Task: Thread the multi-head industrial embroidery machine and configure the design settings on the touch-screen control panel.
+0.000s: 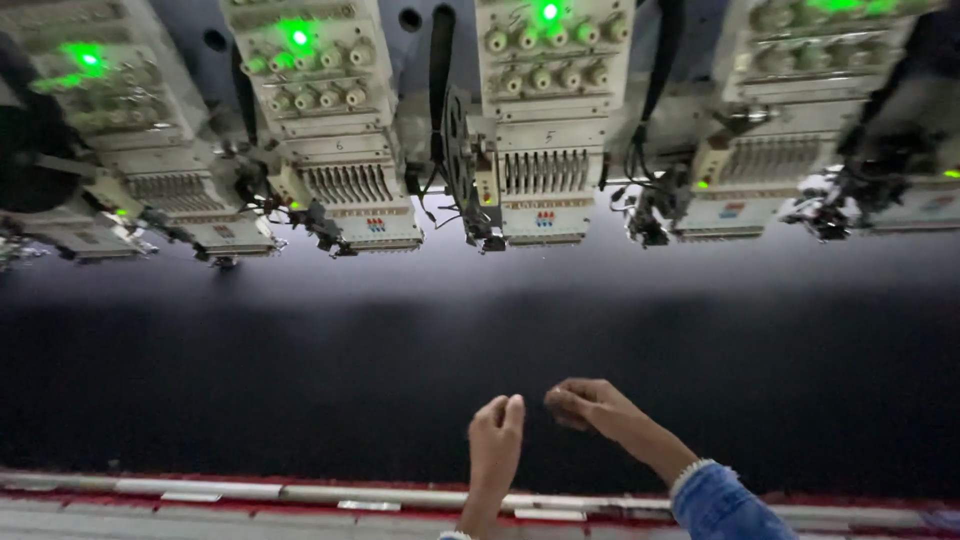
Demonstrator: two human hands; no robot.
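Two hands pinched together above stretched black fabric, under a row of embroidery heads.

Head view: the left hand [497, 432] and right hand [583, 402] hovered close, fingers narrowly pinched; any thread between them was too fine to tell. The black fabric [300, 370] spread wide beneath, the embroidery heads [545, 170] well beyond, the red frame rail [250, 492] nearest.

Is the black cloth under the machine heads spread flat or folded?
Spread flat: the black cloth lies smooth, without folds, below the machine heads.
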